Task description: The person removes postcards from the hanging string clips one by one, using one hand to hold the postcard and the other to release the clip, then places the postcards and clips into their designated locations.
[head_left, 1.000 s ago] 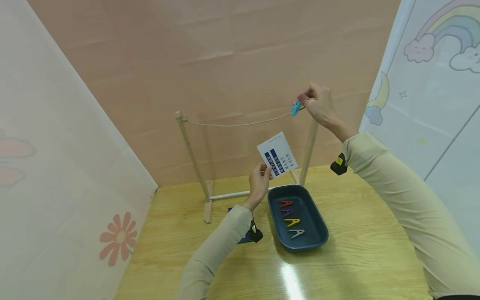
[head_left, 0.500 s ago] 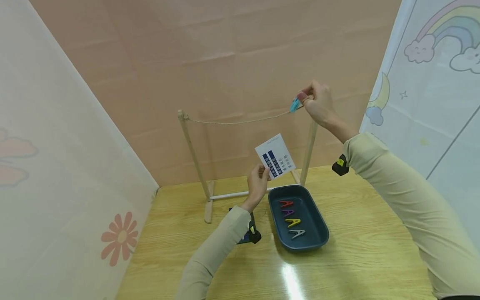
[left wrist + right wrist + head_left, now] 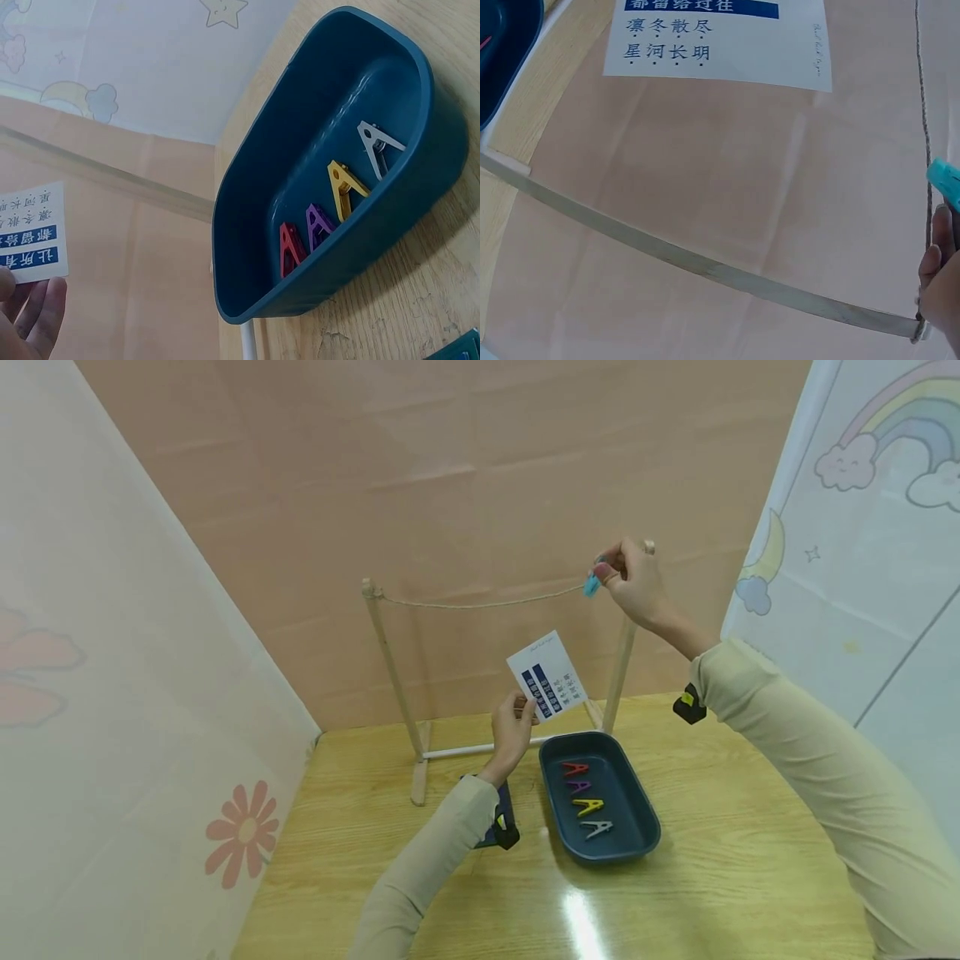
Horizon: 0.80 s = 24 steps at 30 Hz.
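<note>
My left hand (image 3: 512, 735) pinches the lower edge of a white card (image 3: 547, 675) with dark blue bands and printed characters. The card is tilted and held below the sagging string (image 3: 480, 606). Up at the string's right end, my right hand (image 3: 637, 587) pinches a light blue clothespin (image 3: 592, 585). In the right wrist view this clothespin (image 3: 943, 180) overlaps the string (image 3: 922, 97), close to the knot at the post. The card (image 3: 727, 45) hangs apart from it there. My right fingers partly cover the clothespin.
A dark blue tray (image 3: 633, 806) holds red, purple, yellow and grey clothespins (image 3: 347, 187). The string's wooden frame has a left post (image 3: 392, 668), a right post (image 3: 619, 672) and a white bottom bar (image 3: 459, 750). A dark blue flat item (image 3: 504, 802) lies under my left forearm.
The card in my left hand has shifted slightly left and down. My right hand has turned a little, still holding the light blue clothespin at the string.
</note>
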### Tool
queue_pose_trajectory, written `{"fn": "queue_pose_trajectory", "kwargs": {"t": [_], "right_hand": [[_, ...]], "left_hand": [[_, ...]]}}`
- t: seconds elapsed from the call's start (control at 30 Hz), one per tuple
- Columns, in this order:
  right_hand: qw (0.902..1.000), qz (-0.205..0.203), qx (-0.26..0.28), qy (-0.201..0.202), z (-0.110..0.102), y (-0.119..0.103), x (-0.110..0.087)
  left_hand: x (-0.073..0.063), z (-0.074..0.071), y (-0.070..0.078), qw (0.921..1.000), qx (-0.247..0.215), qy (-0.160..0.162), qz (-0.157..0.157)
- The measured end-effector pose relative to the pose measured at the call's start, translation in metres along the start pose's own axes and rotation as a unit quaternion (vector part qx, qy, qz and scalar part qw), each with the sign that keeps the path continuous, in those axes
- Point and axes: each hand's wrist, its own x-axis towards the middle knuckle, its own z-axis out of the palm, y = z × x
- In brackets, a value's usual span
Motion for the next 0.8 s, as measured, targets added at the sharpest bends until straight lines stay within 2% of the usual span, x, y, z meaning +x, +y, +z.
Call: {"fn": "queue_pose_trajectory", "kwargs": {"t": [0.23, 0.43, 0.63, 0.8], "right_hand": [[0.9986, -0.009, -0.033, -0.041, 0.001, 0.007, -0.008], [0.9955, -0.004, -0.021, -0.093, 0.002, 0.01, -0.016], [0.9907, -0.003, -0.014, -0.136, 0.008, 0.024, -0.026], [0.9871, 0.014, -0.004, -0.159, 0.014, 0.029, -0.033]], "left_hand": [[-0.001, -0.004, -0.002, 1.0, -0.001, -0.002, -0.004], [-0.003, -0.009, -0.007, 1.0, 0.0, -0.007, -0.006], [-0.006, -0.016, -0.011, 0.9998, 0.003, -0.015, -0.01], [-0.009, -0.024, -0.018, 0.9997, -0.003, -0.021, 0.011]]}}
